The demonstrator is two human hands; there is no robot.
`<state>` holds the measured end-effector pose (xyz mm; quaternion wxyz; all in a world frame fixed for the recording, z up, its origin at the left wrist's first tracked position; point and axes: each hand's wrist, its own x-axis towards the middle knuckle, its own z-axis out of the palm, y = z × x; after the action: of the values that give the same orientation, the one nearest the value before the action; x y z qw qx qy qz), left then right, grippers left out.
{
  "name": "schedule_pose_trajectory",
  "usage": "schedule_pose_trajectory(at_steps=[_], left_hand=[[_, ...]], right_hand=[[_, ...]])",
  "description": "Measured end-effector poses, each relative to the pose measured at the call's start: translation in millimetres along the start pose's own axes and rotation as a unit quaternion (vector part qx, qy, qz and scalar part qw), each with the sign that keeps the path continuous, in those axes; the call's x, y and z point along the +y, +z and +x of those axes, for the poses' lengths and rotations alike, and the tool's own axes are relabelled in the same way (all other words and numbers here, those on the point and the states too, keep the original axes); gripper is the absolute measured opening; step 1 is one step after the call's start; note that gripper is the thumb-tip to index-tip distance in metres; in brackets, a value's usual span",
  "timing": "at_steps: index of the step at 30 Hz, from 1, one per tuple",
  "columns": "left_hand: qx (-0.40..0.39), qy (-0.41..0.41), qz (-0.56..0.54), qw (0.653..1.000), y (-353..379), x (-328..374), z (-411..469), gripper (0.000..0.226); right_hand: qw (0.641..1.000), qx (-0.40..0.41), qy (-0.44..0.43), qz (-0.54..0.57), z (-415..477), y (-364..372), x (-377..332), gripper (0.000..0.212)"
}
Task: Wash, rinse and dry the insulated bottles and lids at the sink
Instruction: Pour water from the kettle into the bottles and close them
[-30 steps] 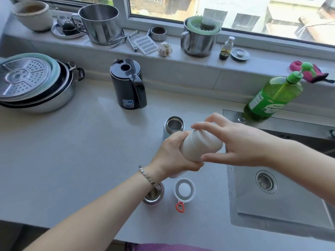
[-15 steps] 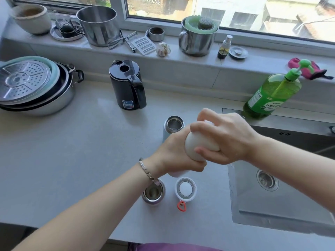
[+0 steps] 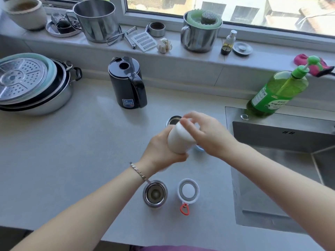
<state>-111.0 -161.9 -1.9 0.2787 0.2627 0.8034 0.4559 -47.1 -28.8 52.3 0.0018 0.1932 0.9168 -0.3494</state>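
Bottle (image 3: 178, 142): your left hand (image 3: 161, 151) grips it, right hand (image 3: 206, 136) curls over its top (blurred); a slip could topple the flask (image 3: 173, 119) behind.

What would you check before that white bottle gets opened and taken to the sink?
1. Left hand grips the white bottle by its body: ok.
2. Right hand curled over its top: ok.
3. Cap loosened: cannot tell, blurred.
4. Bare countertop beside the white lid for setting the cap down: ok.
5. Green dish soap bottle stands at the sink corner: ok.
6. Drain unblocked: cannot tell, hidden from view.
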Motion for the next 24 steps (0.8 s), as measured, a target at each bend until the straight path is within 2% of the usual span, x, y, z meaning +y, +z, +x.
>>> schedule_pose_trajectory(at_steps=[2, 4, 5, 8, 10, 12, 14, 17, 19, 21, 22, 24], left_hand=[[-0.010, -0.004, -0.011, 1.000, -5.2, -17.9, 1.4, 0.067], [-0.003, -0.021, -0.041, 0.999, -7.5, -34.1, 3.3, 0.072], [0.002, -0.033, -0.063, 0.997, -6.8, -39.9, 4.7, 0.073], [-0.004, -0.050, -0.092, 0.995, -0.8, -51.6, 8.1, 0.072], [-0.020, -0.040, -0.071, 0.996, 2.4, -58.7, 8.6, 0.072], [-0.033, -0.024, -0.050, 0.998, 3.2, -65.4, 7.7, 0.072], [-0.037, -0.024, -0.047, 0.998, 1.7, -71.6, 6.3, 0.074], [-0.065, -0.029, -0.044, 0.997, -5.2, -86.0, 6.0, 0.080], [-0.155, 0.003, 0.009, 0.988, -15.3, -96.7, 8.4, 0.088], [-0.233, 0.022, 0.083, 0.969, -30.1, -103.2, 14.4, 0.093], [-0.229, 0.022, 0.095, 0.968, -37.2, -104.4, 20.4, 0.091], [-0.154, 0.022, 0.066, 0.986, -46.6, -100.1, 37.8, 0.084]], right_hand=[[0.994, 0.058, 0.080, 0.054, 3.2, -2.1, 29.0, 0.030], [0.978, 0.110, 0.176, 0.006, 6.0, 3.0, 69.7, 0.028], [0.971, 0.097, 0.219, -0.016, 6.8, 8.4, 88.5, 0.035], [0.957, 0.004, 0.290, 0.011, 13.0, 36.7, 127.0, 0.079], [0.954, -0.006, 0.298, 0.044, 20.9, 57.1, 134.9, 0.101], [0.953, 0.008, 0.292, 0.079, 29.9, 75.3, 138.0, 0.108], [0.950, 0.034, 0.291, 0.109, 37.4, 88.7, 139.0, 0.104], [0.948, 0.097, 0.277, 0.122, 40.8, 98.4, 140.2, 0.077], [0.950, 0.105, 0.273, 0.113, 41.2, 93.7, 139.5, 0.072], [0.954, 0.081, 0.272, 0.098, 42.9, 76.9, 134.7, 0.078], [0.958, 0.064, 0.266, 0.082, 44.8, 64.7, 130.7, 0.084], [0.969, 0.041, 0.240, 0.034, 48.9, 36.0, 117.6, 0.091]])
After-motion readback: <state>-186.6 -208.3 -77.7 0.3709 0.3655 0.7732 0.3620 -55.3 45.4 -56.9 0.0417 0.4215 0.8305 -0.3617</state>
